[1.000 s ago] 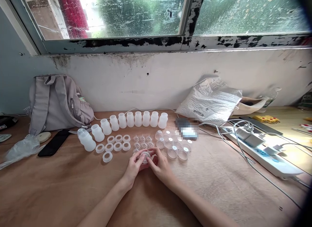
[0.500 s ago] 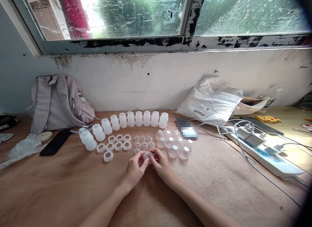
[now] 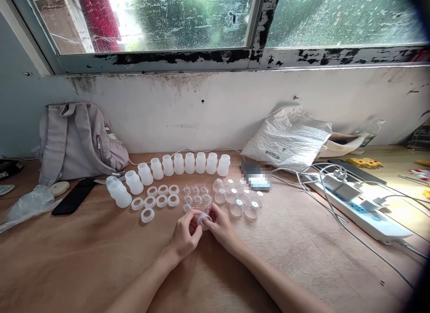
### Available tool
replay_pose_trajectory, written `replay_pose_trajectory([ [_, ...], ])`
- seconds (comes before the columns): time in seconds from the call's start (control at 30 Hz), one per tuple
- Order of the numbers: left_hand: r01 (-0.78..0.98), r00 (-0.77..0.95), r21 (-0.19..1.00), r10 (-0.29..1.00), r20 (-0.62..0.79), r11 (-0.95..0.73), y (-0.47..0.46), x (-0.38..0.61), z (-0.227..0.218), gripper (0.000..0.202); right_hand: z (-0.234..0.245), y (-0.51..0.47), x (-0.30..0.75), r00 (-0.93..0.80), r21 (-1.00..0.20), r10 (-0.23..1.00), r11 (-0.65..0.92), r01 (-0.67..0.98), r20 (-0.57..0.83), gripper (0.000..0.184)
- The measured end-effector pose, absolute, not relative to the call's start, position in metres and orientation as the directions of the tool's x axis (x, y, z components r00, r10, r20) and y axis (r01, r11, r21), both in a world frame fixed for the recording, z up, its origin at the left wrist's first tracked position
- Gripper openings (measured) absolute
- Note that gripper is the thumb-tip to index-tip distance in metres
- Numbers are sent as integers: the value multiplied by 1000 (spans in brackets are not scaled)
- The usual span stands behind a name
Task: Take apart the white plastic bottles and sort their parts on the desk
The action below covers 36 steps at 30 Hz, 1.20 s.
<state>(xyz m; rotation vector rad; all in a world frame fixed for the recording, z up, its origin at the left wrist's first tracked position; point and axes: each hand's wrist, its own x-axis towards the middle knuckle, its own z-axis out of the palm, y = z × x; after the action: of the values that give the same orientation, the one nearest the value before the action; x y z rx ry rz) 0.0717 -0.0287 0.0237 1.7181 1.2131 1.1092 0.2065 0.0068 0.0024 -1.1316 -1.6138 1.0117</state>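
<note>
Together, the left grip (image 3: 185,235) and right grip (image 3: 221,225) hold a translucent ring (image 3: 202,217).

left grip (image 3: 184,234) and right grip (image 3: 221,226) hold translucent ring (image 3: 201,217)

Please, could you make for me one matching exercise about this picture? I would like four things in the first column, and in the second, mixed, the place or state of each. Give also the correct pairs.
Things:
1. Small round translucent plastic part
2. Grey fabric backpack
3. Frosted white plastic bottles
4. Long white plastic power strip

Places and states:
A. Set in a curved row
B. Has plugs in it
C. In the grip of the left hand and right hand
D. At the picture's left, near the wall

Pairs: 1-C, 2-D, 3-A, 4-B
</note>
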Motion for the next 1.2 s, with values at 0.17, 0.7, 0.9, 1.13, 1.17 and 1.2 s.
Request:
replay_pose_trajectory([
  [0.17, 337, 215, 892, 947, 238, -301, -31, 72, 23, 23, 6, 4, 206, -193, -934, 959, 255, 252, 209, 14],
  [0.7, 376, 119, 885, 961, 249, -276, -25, 73, 21, 24, 10, 3, 209, -195, -945, 954, 263, 193, 226, 10],
  [0.9, 211, 57, 970, 992, 114, -123, -21, 72, 18, 25, 15, -2, 208, -279, -983, 948, 177, 56, 155, 20],
  [1.13, -49, 53, 999, 999, -6, 8, -11, 66, 15, 27, 19, 1, 209, -300, -958, 935, 243, 149, 190, 25],
  [1.17, -68, 70, 997, 997, -22, 27, -11, 66, 15, 29, 18, 1, 209, -305, -954, 932, 254, 156, 198, 25],
  [1.2, -80, 89, 996, 995, -37, 44, -11, 65, 15, 32, 17, 2, 209, -300, -951, 931, 264, 163, 207, 26],
])
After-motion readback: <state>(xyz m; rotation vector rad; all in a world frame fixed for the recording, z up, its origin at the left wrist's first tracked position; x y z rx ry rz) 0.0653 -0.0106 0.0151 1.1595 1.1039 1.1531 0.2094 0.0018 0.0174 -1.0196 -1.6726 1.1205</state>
